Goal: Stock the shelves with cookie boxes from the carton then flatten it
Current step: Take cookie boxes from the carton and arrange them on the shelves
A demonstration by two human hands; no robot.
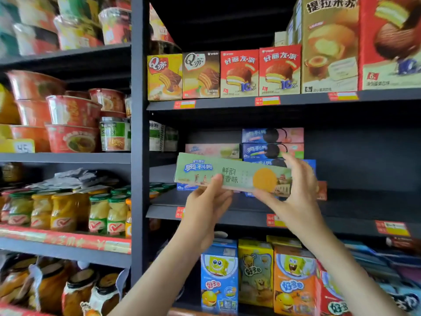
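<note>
Dark metal store shelving across the head view, stocked on several levels. Along the upper shelf (227,104): a row of upright pie boxes (239,74) in yellow, brown and red, with taller ones to the right. In the left bay: red instant noodle bowls (70,110), and under them jars of fruit (61,210) with green lids. On the bottom level: cartoon snack boxes (218,274) in blue, yellow and orange, standing side by side. Middle shelf (364,199) bare on its right half, with red price tags (274,221) along the front edge. At its back, a stack of blue-and-pink cookie boxes (272,135) lying flat, and a pink box (211,150) just beside it on the left.

Held lengthwise in front of that stack, above the shelf's front edge, right end tilted slightly lower: long green cookie box (232,173). Left grip (205,206) clasping its lower left part, thumb on the printed front, fingers behind. Right grip (293,197) clasping the right end, thumb at the lower edge, fingers curled over the top.
</note>
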